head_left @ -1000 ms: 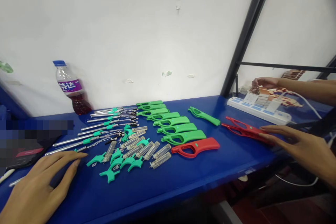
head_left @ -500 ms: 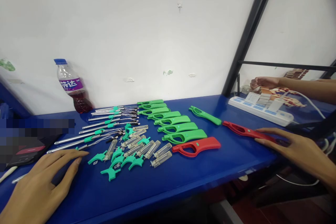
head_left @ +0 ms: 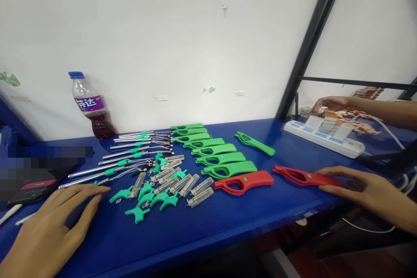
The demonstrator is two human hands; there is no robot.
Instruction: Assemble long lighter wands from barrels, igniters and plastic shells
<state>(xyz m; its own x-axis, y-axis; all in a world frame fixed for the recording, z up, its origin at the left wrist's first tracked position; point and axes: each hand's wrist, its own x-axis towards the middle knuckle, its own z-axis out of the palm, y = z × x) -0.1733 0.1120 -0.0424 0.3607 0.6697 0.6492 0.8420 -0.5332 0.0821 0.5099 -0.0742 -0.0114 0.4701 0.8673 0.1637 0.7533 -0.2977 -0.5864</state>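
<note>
My right hand [head_left: 365, 191] grips the butt end of a red lighter casing [head_left: 302, 177] between thumb and fingers, over the table's right part. Another red casing [head_left: 254, 180] lies to its left, in front of a row of several green casings [head_left: 233, 168]. One green casing [head_left: 257, 143] lies apart, behind the held one. My left hand [head_left: 54, 226] rests at the table's left with fingers spread, nothing in them. Beside it are metal rods [head_left: 94, 169] with wires, teal clips [head_left: 137, 213] and clear fuel tanks [head_left: 200, 197].
A bottle [head_left: 93, 106] of dark drink stands against the wall. A white power strip [head_left: 322, 139] lies at the back right, beyond a black frame post [head_left: 309, 43]. Another person's hand [head_left: 330, 103] shows behind it. The blue table's [head_left: 208, 239] front edge runs below.
My right hand has brought the red casing slightly nearer and to the left, close to the other red one. My left hand has stayed in place.
</note>
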